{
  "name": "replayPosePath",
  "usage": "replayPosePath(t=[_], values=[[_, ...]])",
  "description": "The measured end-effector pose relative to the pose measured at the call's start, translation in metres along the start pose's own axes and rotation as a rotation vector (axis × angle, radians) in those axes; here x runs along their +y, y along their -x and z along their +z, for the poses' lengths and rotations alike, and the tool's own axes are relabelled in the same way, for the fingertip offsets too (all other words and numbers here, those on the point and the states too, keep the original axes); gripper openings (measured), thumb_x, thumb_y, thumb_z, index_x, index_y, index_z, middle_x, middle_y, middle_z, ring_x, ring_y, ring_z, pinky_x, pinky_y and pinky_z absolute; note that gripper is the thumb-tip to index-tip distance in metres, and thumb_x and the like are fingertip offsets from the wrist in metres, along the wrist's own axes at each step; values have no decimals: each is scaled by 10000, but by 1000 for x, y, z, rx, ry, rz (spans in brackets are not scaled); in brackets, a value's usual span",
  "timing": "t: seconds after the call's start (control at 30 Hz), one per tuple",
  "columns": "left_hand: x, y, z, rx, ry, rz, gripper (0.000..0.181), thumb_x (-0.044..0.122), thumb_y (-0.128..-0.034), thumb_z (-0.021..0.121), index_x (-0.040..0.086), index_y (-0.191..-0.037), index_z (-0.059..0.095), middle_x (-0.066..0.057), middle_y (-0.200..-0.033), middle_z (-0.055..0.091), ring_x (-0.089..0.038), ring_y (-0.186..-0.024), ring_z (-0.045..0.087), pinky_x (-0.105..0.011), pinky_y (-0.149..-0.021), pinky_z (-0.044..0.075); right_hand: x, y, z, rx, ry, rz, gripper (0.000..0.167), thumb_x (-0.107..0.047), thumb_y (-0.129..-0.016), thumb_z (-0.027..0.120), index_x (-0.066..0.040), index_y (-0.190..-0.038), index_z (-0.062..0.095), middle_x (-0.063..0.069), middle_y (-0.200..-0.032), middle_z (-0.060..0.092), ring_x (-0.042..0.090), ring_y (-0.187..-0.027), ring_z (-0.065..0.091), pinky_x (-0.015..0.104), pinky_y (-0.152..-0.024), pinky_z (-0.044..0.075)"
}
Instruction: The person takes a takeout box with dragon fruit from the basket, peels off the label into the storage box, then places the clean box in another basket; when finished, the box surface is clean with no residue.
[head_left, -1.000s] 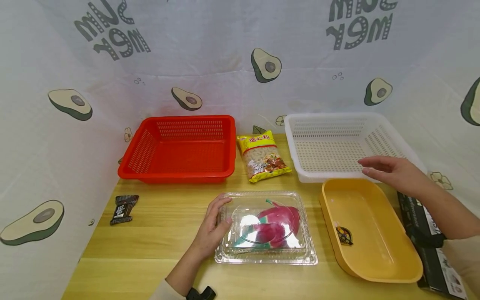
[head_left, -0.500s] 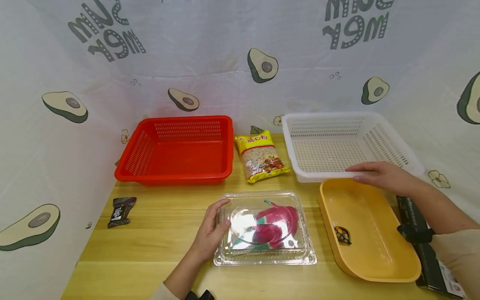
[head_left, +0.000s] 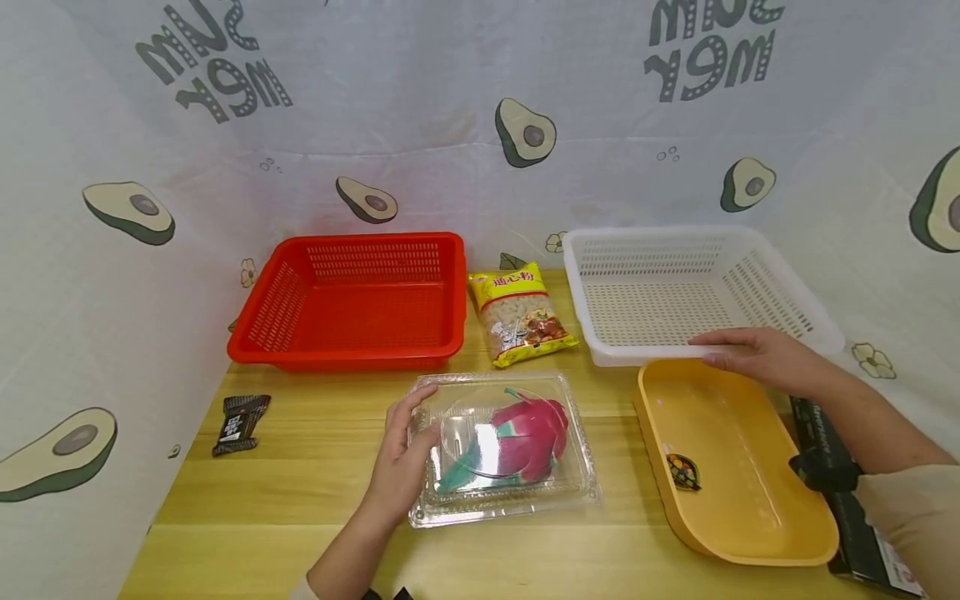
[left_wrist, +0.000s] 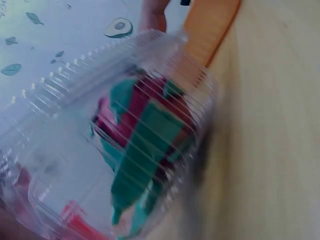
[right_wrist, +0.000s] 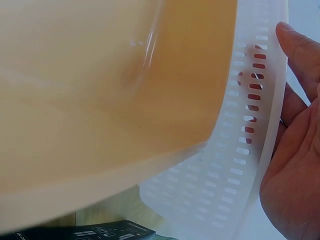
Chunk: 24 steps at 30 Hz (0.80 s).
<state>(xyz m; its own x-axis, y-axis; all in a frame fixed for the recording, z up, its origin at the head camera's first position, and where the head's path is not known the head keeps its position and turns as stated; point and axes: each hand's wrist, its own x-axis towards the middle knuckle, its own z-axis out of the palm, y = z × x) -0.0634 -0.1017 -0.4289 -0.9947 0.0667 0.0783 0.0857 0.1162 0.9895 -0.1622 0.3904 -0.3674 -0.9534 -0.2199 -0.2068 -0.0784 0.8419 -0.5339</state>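
A clear plastic clamshell box (head_left: 480, 500) holds a pink-and-green object (head_left: 528, 437) that looks like a dragon fruit. My left hand (head_left: 399, 467) grips the box by its left side. In the left wrist view the box (left_wrist: 60, 100) looks tilted and off the table, with the pink-and-green object (left_wrist: 150, 135) inside. My right hand (head_left: 765, 360) holds the near rim of the white slotted basket (head_left: 630, 354). The right wrist view shows its thumb (right_wrist: 297, 47) outside the rim, while the fingers show through the slots from within.
A yellow tray (head_left: 738, 467) with a small dark packet (head_left: 682, 472) stands before the white basket, a black box (head_left: 843, 500) beside it. At the back are a red basket (head_left: 348, 325) and a pasta bag (head_left: 521, 317). A black wrapped snack (head_left: 240, 425) lies at left.
My right hand has come down onto the white basket's near rim. My left hand has moved the clear box left and slightly back, turning it, and the object inside has shifted.
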Motion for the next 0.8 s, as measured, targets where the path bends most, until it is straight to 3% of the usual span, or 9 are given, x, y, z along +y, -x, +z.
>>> replayPosePath(t=[0.23,0.47,0.7,0.8], values=[[25,-3,-19,3,-52,-36,491,58,-989,508,209,-1457,516,-74,-1668,231,-343,-1581,141,-745,-1201,101,1,2,1,6,10,4,498,-332,-1027,606,-22,-1416,585,308,-1362,609,451,-1159,610,563,-893,582],[50,-9,-32,13,-112,25,475,42,-993,524,210,-1437,538,-33,-1650,286,-296,-1573,191,-704,-1221,118,2,3,3,22,6,6,505,-332,-1026,607,-15,-1418,580,324,-1377,590,458,-1150,617,595,-903,573],[77,-26,-35,55,-17,28,460,84,-1003,506,250,-1432,525,44,-1643,278,-256,-1570,157,-688,-1231,113,1,2,4,30,4,-1,506,-335,-1026,607,-18,-1420,579,322,-1380,587,467,-1156,611,593,-897,577],[87,-37,-31,82,9,-1,448,132,-1003,513,296,-1420,527,105,-1629,293,-237,-1543,191,-657,-1202,220,1,1,5,35,3,-1,498,-341,-1025,608,-28,-1412,590,309,-1364,606,430,-1127,630,540,-865,602]])
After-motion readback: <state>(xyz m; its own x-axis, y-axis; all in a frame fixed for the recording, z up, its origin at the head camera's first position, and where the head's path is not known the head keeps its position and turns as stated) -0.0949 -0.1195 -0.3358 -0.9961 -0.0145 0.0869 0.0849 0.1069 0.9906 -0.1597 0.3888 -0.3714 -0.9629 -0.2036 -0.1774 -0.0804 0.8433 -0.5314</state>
